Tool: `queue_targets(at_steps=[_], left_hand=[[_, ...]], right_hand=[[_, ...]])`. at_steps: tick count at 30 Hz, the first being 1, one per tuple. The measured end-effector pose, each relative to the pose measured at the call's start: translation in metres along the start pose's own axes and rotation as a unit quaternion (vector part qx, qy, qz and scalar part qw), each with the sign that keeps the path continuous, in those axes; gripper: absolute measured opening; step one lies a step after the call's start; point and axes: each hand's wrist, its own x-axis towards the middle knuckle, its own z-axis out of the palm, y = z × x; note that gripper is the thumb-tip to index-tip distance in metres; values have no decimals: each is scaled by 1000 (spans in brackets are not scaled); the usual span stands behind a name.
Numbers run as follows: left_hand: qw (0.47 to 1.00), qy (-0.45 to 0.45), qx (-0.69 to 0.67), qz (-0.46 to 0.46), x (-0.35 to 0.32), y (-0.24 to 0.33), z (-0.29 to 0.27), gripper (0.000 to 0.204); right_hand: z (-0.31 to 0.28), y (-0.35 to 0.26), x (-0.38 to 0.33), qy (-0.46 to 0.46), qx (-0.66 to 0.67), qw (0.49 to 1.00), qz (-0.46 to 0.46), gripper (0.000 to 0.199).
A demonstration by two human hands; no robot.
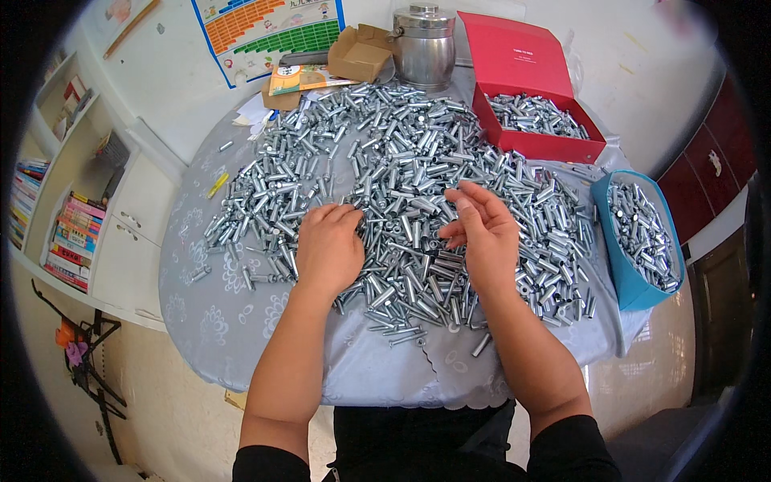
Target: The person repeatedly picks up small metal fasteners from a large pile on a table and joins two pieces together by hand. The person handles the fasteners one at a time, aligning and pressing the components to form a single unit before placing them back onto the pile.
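Across the desk (241,321) lie shiny silver metal tubes (401,161); left hand (328,249) rests flat on them, right hand (482,233) hovers loosely cupped, empty.

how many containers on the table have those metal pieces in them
2: a red box at the far right of the table, and a blue bin at the right edge. The cardboard box near the steel pot shows none inside.

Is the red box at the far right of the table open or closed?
Open. The red box has its lid standing up behind it, and small silver metal sleeves lie visible inside.
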Motion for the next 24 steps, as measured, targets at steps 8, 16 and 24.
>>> queue_targets(at_steps=[8,16,24], left_hand=[[999,1,-33,-30,2,6,-10,25],[957,20,-290,-1,4,47,-23,26],[961,65,-261,63,3,47,-19,23]], right_hand=[[2,-1,-3,-3,-32,999,-6,23],[6,-4,-11,-102,-169,980,-3,20],[6,-4,-13,-135,-218,966,-26,20]])
